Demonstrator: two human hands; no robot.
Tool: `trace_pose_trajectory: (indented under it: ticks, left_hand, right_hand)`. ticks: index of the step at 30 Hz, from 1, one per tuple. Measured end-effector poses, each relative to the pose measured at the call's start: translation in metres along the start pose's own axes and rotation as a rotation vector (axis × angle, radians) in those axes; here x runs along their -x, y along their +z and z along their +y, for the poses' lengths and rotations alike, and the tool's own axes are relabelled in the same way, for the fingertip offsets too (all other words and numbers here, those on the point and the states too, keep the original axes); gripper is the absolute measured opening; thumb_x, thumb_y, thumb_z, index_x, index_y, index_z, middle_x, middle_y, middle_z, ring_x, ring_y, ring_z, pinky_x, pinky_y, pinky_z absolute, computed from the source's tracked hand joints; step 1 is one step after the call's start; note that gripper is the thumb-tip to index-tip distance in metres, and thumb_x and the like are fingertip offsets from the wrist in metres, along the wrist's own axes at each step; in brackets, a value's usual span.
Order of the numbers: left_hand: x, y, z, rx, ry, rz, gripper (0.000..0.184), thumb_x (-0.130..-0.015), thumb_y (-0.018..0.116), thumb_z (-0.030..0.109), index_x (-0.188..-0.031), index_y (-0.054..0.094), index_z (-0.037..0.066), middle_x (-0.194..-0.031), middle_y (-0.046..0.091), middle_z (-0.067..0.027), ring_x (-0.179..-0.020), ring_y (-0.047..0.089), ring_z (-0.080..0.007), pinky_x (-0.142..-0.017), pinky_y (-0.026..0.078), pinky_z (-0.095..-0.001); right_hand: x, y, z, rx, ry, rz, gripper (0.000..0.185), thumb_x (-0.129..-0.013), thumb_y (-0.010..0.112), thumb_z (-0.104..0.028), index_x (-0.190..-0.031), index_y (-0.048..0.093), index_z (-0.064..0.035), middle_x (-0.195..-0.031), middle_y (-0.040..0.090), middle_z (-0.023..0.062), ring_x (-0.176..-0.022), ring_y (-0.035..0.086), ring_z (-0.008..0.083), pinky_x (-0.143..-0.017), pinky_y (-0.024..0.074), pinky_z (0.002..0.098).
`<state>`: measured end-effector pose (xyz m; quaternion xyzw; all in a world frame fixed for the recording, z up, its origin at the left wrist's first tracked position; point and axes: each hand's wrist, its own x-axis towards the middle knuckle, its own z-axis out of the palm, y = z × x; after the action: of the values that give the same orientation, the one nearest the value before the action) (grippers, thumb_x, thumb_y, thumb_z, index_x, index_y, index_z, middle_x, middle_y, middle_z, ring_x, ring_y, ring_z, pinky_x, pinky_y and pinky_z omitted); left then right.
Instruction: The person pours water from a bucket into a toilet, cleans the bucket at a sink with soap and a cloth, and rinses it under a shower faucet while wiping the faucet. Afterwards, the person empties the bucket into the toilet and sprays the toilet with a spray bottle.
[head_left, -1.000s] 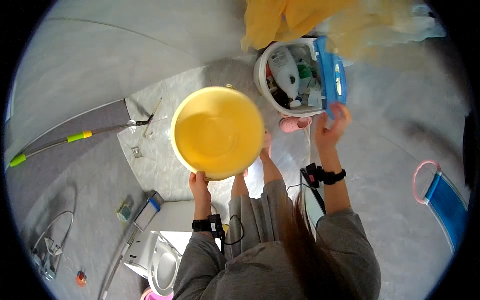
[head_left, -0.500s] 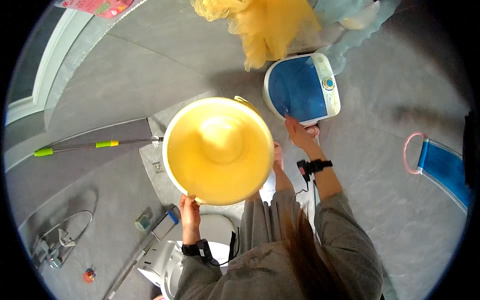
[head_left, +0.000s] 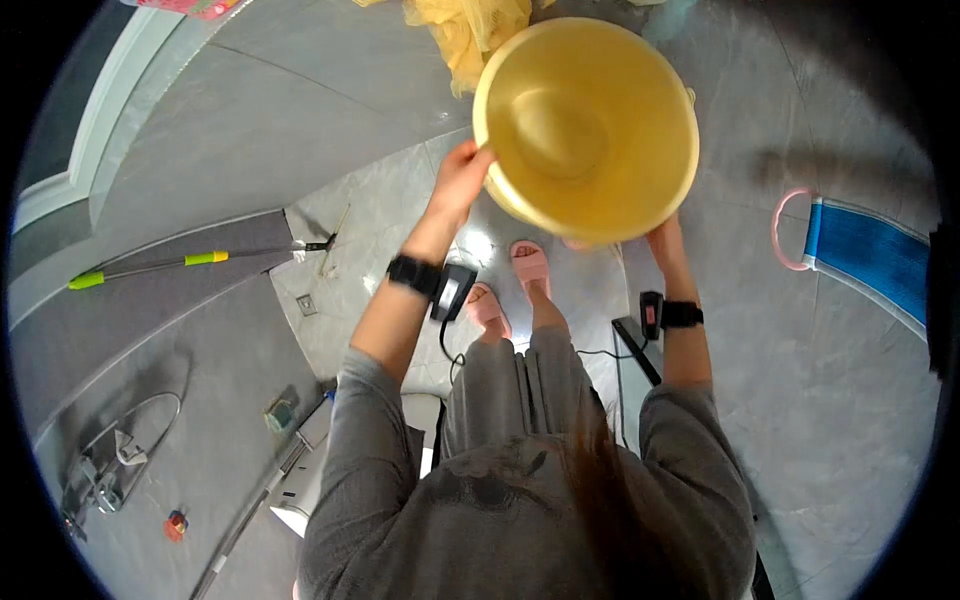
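A large yellow bucket is held up at the upper middle, its open mouth facing the camera and nothing visible inside. My left hand grips its left rim, fingers closed on the edge. At the bucket's lower right edge is my right hand, its fingers mostly hidden behind the bucket. The blue and white bin is hidden from view behind the bucket. Yellow mesh cloth hangs just left of the bucket.
A mop with a green and yellow handle leans at the left. Below are pink slippers on my feet, a floor drain and part of a toilet. A blue strap-like item hangs at the right.
The bucket has moved up and right, over where the bin stood. The bin's lid swung shut between the earlier frames. My right hand has gone from the lid to the bucket's edge.
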<state>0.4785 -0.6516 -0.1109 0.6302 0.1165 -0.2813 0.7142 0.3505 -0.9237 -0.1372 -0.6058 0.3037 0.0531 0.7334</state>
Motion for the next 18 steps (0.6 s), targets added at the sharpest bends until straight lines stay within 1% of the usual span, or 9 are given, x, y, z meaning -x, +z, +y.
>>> trace_pose_trajectory:
  ticks: [2,3,6,8,9,11,13,15,18]
  left_hand:
    - [-0.032,0.011,-0.005,0.028,-0.054,0.003,0.016,-0.077,0.050,0.015,-0.082,0.055,0.001,-0.076,0.057,-0.0034,-0.070,0.051,-0.0090,-0.063,0.040,-0.0201]
    - [-0.046,0.008,-0.008,0.032,-0.058,0.005,0.016,-0.077,0.050,0.015,-0.082,0.055,0.001,-0.076,0.057,-0.0034,-0.070,0.051,-0.0090,-0.063,0.040,-0.0201]
    - [-0.065,0.000,-0.011,0.155,-0.005,-0.043,0.012,-0.076,0.050,0.013,-0.080,0.052,0.002,-0.073,0.055,-0.0027,-0.068,0.050,-0.0086,-0.061,0.040,-0.0200]
    - [-0.061,0.002,-0.004,0.149,0.082,-0.020,0.012,-0.075,0.050,0.010,-0.083,0.049,0.002,-0.074,0.054,-0.0025,-0.066,0.050,-0.0084,-0.059,0.039,-0.0195]
    - [-0.061,-0.001,-0.007,0.128,0.117,-0.033,0.023,-0.075,0.053,0.012,-0.093,0.045,0.001,-0.080,0.054,-0.0040,-0.070,0.050,-0.0094,-0.063,0.040,-0.0202]
    - [-0.059,-0.002,-0.015,0.121,0.116,0.025,0.025,-0.077,0.052,0.017,-0.097,0.044,0.004,-0.088,0.052,-0.0044,-0.078,0.050,-0.0116,-0.070,0.040,-0.0239]
    - [-0.044,-0.002,-0.019,0.115,0.149,0.134,0.043,-0.079,0.054,0.032,-0.109,0.037,0.006,-0.106,0.044,-0.0074,-0.099,0.044,-0.0180,-0.085,0.035,-0.0318]
    - [-0.017,-0.013,-0.025,0.159,0.097,0.200,0.050,-0.078,0.053,0.036,-0.113,0.034,0.005,-0.111,0.041,-0.0089,-0.104,0.042,-0.0198,-0.088,0.033,-0.0331]
    - [0.049,-0.040,-0.025,0.253,-0.033,0.291,0.067,-0.077,0.048,0.048,-0.123,0.026,0.004,-0.123,0.035,-0.0131,-0.113,0.036,-0.0244,-0.092,0.028,-0.0366]
  right_hand:
    - [-0.024,-0.009,0.013,-0.214,-0.021,0.001,0.058,-0.085,0.028,-0.049,-0.125,0.022,-0.0088,-0.119,0.038,0.0091,-0.103,0.043,0.0202,-0.083,0.0380,0.0346]
    - [-0.028,-0.003,0.004,-0.173,0.079,0.019,0.057,-0.084,0.028,-0.051,-0.125,0.024,-0.0133,-0.121,0.037,0.0047,-0.107,0.041,0.0175,-0.085,0.0375,0.0317]
    - [-0.039,0.000,0.016,-0.197,0.062,0.042,0.055,-0.084,0.028,-0.051,-0.124,0.025,-0.0136,-0.120,0.038,0.0050,-0.107,0.041,0.0180,-0.086,0.0369,0.0329]
    - [-0.034,0.002,0.024,-0.155,0.010,0.027,0.053,-0.085,0.030,-0.048,-0.123,0.027,-0.0122,-0.118,0.039,0.0059,-0.107,0.041,0.0176,-0.087,0.0366,0.0334]
    - [-0.035,0.003,0.029,-0.211,0.016,0.059,0.051,-0.086,0.030,-0.045,-0.123,0.028,-0.0111,-0.116,0.041,0.0060,-0.104,0.043,0.0180,-0.086,0.0376,0.0326]
    - [-0.035,0.005,0.037,-0.264,0.022,0.078,0.049,-0.086,0.031,-0.043,-0.123,0.028,-0.0101,-0.113,0.042,0.0061,-0.102,0.045,0.0183,-0.085,0.0385,0.0319]
    - [-0.008,0.018,0.028,-0.216,-0.087,0.203,0.041,-0.087,0.033,-0.036,-0.117,0.034,-0.0076,-0.106,0.044,0.0081,-0.090,0.050,0.0184,-0.077,0.0432,0.0304]
    - [0.001,0.008,0.044,-0.139,0.075,0.308,0.032,-0.086,0.036,-0.032,-0.101,0.043,-0.0052,-0.089,0.050,0.0083,-0.071,0.053,0.0173,-0.065,0.0466,0.0290]
    - [0.038,0.017,0.038,0.144,0.242,0.024,0.026,-0.084,0.041,-0.029,-0.080,0.047,-0.0038,-0.068,0.050,0.0052,-0.056,0.052,0.0148,-0.053,0.0463,0.0279]
